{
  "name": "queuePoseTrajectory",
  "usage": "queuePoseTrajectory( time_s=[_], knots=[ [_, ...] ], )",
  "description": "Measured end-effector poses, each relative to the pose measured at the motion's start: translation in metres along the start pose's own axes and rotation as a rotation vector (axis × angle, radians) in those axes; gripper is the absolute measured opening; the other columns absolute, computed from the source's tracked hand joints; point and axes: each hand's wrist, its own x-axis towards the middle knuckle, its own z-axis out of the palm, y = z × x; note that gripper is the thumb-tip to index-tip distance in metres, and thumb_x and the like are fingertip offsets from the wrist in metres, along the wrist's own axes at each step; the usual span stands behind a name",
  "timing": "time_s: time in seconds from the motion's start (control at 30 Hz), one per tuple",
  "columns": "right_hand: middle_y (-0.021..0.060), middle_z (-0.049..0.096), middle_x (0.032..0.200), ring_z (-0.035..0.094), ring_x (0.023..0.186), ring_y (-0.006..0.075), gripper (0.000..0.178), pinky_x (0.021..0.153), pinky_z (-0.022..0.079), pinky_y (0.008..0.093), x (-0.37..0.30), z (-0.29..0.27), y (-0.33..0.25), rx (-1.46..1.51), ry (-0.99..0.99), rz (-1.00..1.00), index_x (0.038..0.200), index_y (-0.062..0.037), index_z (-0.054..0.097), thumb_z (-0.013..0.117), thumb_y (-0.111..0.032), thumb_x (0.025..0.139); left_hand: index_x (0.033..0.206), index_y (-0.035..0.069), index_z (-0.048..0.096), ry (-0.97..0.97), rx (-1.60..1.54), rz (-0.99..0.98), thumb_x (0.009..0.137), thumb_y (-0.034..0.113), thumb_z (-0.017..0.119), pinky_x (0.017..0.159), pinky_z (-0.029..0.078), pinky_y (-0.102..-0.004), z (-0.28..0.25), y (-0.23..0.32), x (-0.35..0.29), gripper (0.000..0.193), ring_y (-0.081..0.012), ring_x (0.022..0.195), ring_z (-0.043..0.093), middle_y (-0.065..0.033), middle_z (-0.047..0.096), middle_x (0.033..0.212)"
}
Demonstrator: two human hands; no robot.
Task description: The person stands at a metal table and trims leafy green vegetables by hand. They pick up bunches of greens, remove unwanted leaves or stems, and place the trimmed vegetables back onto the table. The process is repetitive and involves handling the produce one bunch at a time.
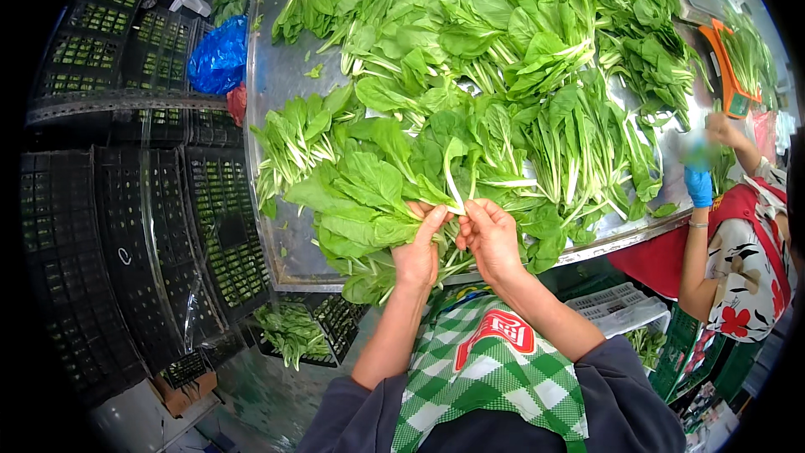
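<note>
Close to the near edge of the metal table, my left hand (417, 253) is closed round the stem ends of a bunch of leafy greens (362, 189). The leaves of this bunch fan out to the left. Beside it, my right hand (493, 245) pinches the base of a pale leaf stalk (453, 174) between thumb and fingers. The two hands almost meet at the stem ends. Beyond them, a large heap of loose leafy greens (495, 13) covers much of the table, with stems pointing mostly toward me.
The metal tabletop's rim (298, 281) runs along the near side. Stacked black crates (101, 235) stand at left, near a blue plastic bag (220, 54). At right, a co-worker's blue-gloved hand (698, 184) is near an orange scale (734, 75). A crate of greens (289, 334) sits below.
</note>
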Motion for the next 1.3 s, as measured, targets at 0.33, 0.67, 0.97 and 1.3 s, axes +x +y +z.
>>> queuePoseTrajectory(
  time_s=[0.33, 0.67, 0.97, 1.3],
  knots=[
    [0.0003, 0.047, 0.068, 0.039, 0.044, 0.0077, 0.016, 0.037, 0.033, 0.0235, 0.003, 0.004, 0.004, 0.201, 0.187, -0.031, 0.083, -0.0068, 0.048, 0.049, -0.018, 0.095, 0.074, 0.006, 0.044, 0.127, 0.025, 0.128, 0.079, -0.006, 0.065, 0.076, 0.051, -0.0309, 0.013, -0.020, -0.008, 0.024, -0.0164, 0.079, 0.057, -0.0071, 0.055, 0.084],
    [0.0068, 0.059, 0.070, 0.055, 0.056, 0.0119, 0.021, 0.050, 0.045, 0.0275, -0.004, -0.010, -0.021, -1.165, -0.137, -0.467, 0.093, 0.0010, 0.062, 0.069, -0.015, 0.080, 0.080, 0.007, 0.046, 0.140, 0.225, 0.093, 0.079, -0.005, 0.066, 0.073, 0.053, -0.0317, 0.002, 0.009, 0.001, 0.023, -0.0158, 0.079, 0.057, -0.0052, 0.054, 0.087],
    [-0.0006, 0.056, 0.068, 0.047, 0.050, 0.0051, 0.021, 0.040, 0.038, 0.0200, 0.012, -0.018, -0.031, -0.294, -0.220, 0.198, 0.097, 0.0004, 0.063, 0.053, -0.017, 0.093, 0.096, -0.001, 0.060, 0.151, 0.001, -0.086, 0.089, 0.018, 0.058, 0.077, 0.049, -0.0300, -0.005, 0.020, 0.007, 0.020, -0.0194, 0.087, 0.062, -0.0120, 0.064, 0.095],
    [0.0002, 0.054, 0.066, 0.044, 0.047, 0.0068, 0.023, 0.039, 0.035, 0.0211, 0.011, -0.023, -0.029, -0.048, -0.397, 0.271, 0.089, -0.0011, 0.059, 0.052, -0.022, 0.094, 0.107, 0.007, 0.054, -0.172, -0.119, -0.356, 0.096, 0.029, 0.045, 0.086, 0.046, -0.0313, -0.008, -0.003, 0.004, 0.026, -0.0176, 0.098, 0.059, -0.0086, 0.061, 0.107]
  ],
)
